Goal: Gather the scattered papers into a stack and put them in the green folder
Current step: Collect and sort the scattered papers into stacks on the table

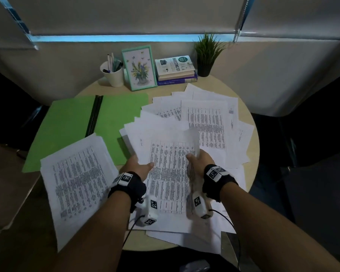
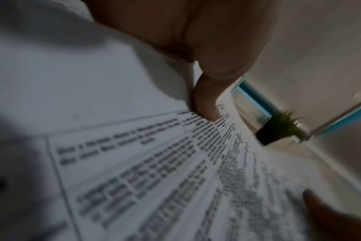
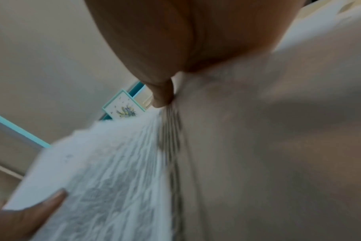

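Held sheets: a thin bundle of printed papers [image 1: 170, 173] is at 6 o'clock of the table, raised between both hands; its right edge curls upward.
Left hand: the left hand [image 1: 138, 168] holds the left edge, thumb on top, other fingers hidden below.
Right hand: the right hand [image 1: 199, 160] pinches the right edge, thumb [image 3: 162, 96] pressed on the print.
Handling: I judge the sheets light, limp and slippery against each other; a hold on 2 opposite long edges should keep them flat, and a tap on the table should square them.
Loose papers: more sheets [image 1: 206, 122] lie fanned from the centre to 3 o'clock, and 1 pile [image 1: 77, 179] is at 8 o'clock, over the folder corner.
Green folder: the green folder [image 1: 67, 126] lies open at 10 o'clock.
Surface: a round pale wood table [image 1: 252, 122], smooth.
Room: at 12 o'clock stand a pen cup [image 1: 113, 74], a framed flower picture [image 1: 138, 67], stacked books [image 1: 176, 70] and a small plant [image 1: 206, 54], below a closed blind; the light is dim.
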Tool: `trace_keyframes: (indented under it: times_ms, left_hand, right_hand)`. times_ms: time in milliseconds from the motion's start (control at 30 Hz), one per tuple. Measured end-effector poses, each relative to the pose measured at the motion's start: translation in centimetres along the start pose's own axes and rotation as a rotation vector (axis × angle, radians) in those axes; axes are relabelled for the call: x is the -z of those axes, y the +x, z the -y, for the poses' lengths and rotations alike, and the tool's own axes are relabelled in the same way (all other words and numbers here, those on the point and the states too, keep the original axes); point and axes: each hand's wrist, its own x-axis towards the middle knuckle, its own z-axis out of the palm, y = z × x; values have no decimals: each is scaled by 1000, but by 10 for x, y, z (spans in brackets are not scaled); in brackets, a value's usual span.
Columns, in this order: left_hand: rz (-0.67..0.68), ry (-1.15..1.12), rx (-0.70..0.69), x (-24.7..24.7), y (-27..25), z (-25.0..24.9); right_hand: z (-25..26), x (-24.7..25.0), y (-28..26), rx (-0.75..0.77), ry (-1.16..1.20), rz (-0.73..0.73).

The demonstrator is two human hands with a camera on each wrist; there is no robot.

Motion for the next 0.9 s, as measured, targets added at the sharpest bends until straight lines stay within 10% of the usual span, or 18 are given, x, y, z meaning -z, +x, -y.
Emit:
trace_keyframes:
  times_ms: [333,533,900]
  left_hand:
    - [-41,-282,-443,69,-41,-69]
    - [-201,-516,-517,90,-49,-85]
    - [-445,-557,-494,67,-51,-105]
  right_hand:
    - [53,42,-19,259,516,39]
    - [102,71,-46,596,429,-7]
    - [112,46,-48,572,505,-88]
